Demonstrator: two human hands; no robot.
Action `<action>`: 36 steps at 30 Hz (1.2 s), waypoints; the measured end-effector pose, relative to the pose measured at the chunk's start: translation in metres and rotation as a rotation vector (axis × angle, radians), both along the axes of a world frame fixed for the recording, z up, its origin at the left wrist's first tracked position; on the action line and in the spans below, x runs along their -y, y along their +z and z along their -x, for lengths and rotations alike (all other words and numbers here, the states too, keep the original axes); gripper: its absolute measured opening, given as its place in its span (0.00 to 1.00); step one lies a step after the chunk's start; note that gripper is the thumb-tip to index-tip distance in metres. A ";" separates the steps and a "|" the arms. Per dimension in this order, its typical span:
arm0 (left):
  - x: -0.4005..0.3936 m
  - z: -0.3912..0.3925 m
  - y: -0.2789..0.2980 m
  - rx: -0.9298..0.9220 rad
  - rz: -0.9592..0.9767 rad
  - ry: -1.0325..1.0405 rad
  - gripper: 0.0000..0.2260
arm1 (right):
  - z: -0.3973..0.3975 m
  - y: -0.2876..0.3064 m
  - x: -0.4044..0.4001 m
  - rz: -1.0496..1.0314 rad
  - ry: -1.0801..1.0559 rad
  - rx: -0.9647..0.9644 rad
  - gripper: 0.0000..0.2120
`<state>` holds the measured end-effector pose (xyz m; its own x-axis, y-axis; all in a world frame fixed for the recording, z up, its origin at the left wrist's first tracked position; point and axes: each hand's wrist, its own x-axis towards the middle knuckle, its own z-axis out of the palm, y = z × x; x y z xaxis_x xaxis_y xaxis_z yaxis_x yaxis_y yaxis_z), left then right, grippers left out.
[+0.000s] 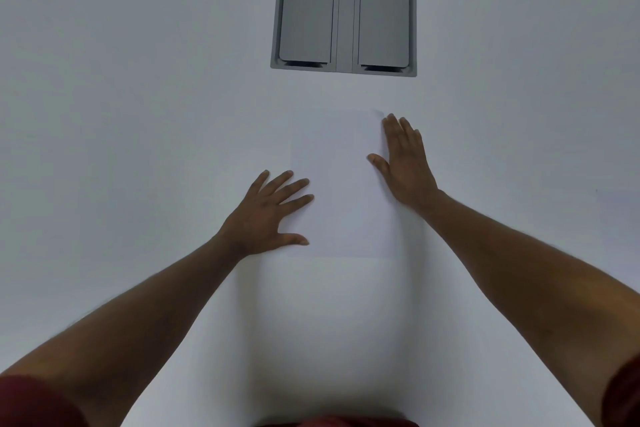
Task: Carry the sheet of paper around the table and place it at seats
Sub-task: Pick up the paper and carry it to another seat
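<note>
Both hands flat, fingers straight: left hand (268, 210), right hand (405, 159) pressing sheet (343, 191) edges on table (138, 97).

You see a white table (138, 97); a sheet of paper (341, 184) lies flat between your hands, its edges faint, a grey hatch (343, 7) beyond them.

- The sheet of paper (341, 184) is plain white and blank, barely distinct from the pale surface beneath it.
- It lies flat in portrait orientation, its long edges running away from the viewer.
- Its near edge shows as a faint line; the far right corner looks slightly lifted or blurred.
</note>
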<state>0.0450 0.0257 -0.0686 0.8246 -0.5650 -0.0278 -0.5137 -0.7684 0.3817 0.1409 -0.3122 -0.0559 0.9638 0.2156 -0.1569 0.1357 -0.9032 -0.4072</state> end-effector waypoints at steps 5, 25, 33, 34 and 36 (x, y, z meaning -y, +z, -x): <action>-0.001 0.000 -0.001 0.005 0.004 0.002 0.41 | 0.002 0.004 -0.004 -0.124 -0.053 0.016 0.34; 0.001 -0.001 -0.001 0.011 0.000 0.006 0.41 | 0.001 0.000 0.005 0.036 -0.092 0.001 0.39; -0.001 0.000 -0.003 0.021 0.002 0.008 0.41 | 0.011 0.002 -0.008 0.061 -0.066 0.123 0.33; 0.000 0.000 -0.003 0.022 0.001 0.008 0.41 | 0.011 0.002 -0.009 0.031 -0.085 0.116 0.32; 0.000 -0.001 -0.002 0.024 0.003 0.010 0.41 | 0.010 0.005 -0.013 -0.054 -0.134 0.113 0.33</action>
